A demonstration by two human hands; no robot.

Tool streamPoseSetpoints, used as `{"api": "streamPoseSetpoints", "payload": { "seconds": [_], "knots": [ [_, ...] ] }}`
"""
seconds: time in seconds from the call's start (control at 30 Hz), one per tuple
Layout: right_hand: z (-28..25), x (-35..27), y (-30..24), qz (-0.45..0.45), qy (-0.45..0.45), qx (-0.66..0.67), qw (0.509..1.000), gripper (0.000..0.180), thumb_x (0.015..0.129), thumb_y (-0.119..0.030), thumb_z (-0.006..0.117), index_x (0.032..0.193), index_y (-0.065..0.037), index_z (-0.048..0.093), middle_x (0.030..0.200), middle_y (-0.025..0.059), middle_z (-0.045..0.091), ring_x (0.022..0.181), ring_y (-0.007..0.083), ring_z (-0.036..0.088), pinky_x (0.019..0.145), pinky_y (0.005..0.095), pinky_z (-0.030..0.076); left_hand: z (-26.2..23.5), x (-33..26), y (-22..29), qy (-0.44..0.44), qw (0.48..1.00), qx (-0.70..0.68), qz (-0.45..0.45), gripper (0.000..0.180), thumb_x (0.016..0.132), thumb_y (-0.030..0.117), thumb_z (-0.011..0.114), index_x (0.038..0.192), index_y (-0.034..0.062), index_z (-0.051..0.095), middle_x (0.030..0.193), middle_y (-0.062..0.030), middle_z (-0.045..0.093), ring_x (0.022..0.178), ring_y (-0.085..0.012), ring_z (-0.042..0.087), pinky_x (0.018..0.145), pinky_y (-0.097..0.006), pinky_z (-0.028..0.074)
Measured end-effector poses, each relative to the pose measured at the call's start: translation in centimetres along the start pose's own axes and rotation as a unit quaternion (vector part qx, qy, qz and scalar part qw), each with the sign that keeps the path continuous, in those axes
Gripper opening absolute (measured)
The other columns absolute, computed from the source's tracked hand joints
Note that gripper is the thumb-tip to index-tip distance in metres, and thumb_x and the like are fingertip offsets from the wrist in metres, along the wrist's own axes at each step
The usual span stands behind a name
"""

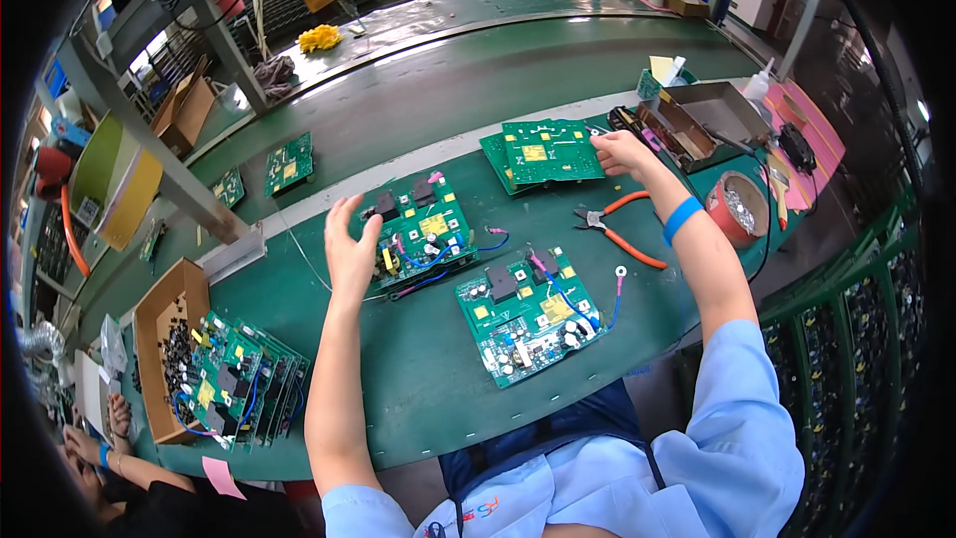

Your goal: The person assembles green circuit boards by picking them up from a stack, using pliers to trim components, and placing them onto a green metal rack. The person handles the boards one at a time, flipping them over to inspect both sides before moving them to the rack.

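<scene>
My left hand [351, 251], its thumb and fingers apart, is at the left edge of a green circuit board [434, 224] with black blocks and blue and pink wires. Whether it touches that board I cannot tell. At the right corner of stacked green boards [553, 151], my right hand [622, 152] has its fingers pinched together. A small pale ring-like bit shows at those fingertips; what it belongs to is unclear. Closer to me lies another populated circuit board [528, 314], its wire ending in a ring terminal [620, 271]. Orange-handled cutters [622, 229] rest beside the stack.
A cardboard box [151, 339] of small black parts stands left, with upright circuit boards [249, 379] against it. At right are an open tray [702, 120] and a round tub [737, 207] of metal pieces. Another person's hands [88, 443] appear lower left. Metal posts rise behind the bench.
</scene>
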State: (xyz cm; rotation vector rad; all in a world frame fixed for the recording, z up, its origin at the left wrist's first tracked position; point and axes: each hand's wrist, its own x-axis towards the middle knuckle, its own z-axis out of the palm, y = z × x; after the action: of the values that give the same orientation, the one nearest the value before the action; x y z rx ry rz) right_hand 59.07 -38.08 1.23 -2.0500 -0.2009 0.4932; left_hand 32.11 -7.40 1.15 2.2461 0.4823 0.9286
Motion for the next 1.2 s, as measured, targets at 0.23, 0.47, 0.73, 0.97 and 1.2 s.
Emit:
{"api": "streamPoseSetpoints", "payload": {
  "seconds": [0.23,0.47,0.73,0.97,1.2],
  "knots": [
    [1.1,1.7,0.8,0.007,-0.061,0.259,0.964,0.011,0.079,-0.014,0.049,0.085,-0.006,0.052,0.079,0.007,0.056,0.07,0.02,0.056,0.067,0.0356,0.044,-2.0,-0.7,5.1,0.054,0.992,-0.045,0.101,0.027,0.074,0.012,0.054,0.1,0.0051,0.053,0.111,-0.0081,0.048,0.102,-0.019,0.045,0.084,-0.029,0.033],
    [0.7,-1.9,-2.3,-0.11,-0.091,0.303,0.942,0.016,0.082,-0.013,0.045,0.09,0.0,0.052,0.083,0.0073,0.057,0.072,0.0161,0.056,0.065,0.0319,0.046,-2.0,-1.5,6.5,-0.021,0.984,-0.148,0.096,0.026,0.076,0.01,0.052,0.101,0.0023,0.052,0.104,-0.007,0.052,0.095,-0.0151,0.049,0.08,-0.026,0.037],
    [4.4,-7.3,-7.1,-0.154,-0.21,0.332,0.907,0.019,0.081,-0.015,0.049,0.09,0.001,0.054,0.08,0.0043,0.057,0.067,0.0104,0.055,0.06,0.0248,0.047,-2.0,-2.1,7.5,-0.199,0.886,-0.407,-0.097,0.04,0.083,0.02,0.047,0.116,-0.0018,0.037,0.108,-0.0128,0.048,0.096,-0.0177,0.049,0.077,-0.027,0.041],
    [7.7,-8.6,-8.4,-0.15,-0.264,0.317,0.898,0.018,0.081,-0.016,0.049,0.087,0.0,0.055,0.079,0.0045,0.058,0.067,0.0105,0.056,0.061,0.0248,0.047,-2.1,-2.1,7.6,-0.278,0.793,-0.516,-0.166,0.039,0.085,0.022,0.042,0.118,0.0024,0.035,0.105,-0.0057,0.051,0.09,-0.014,0.051,0.074,-0.029,0.043],
    [9.1,-8.5,-8.3,-0.147,-0.269,0.318,0.897,0.018,0.081,-0.018,0.049,0.085,-0.001,0.055,0.076,0.0045,0.058,0.065,0.0108,0.056,0.059,0.0253,0.047,-2.3,-2.1,7.8,-0.266,0.819,-0.48,-0.168,0.028,0.082,0.018,0.045,0.107,0.0052,0.045,0.099,-0.0023,0.054,0.083,-0.0111,0.052,0.071,-0.028,0.044]
  ]
}}
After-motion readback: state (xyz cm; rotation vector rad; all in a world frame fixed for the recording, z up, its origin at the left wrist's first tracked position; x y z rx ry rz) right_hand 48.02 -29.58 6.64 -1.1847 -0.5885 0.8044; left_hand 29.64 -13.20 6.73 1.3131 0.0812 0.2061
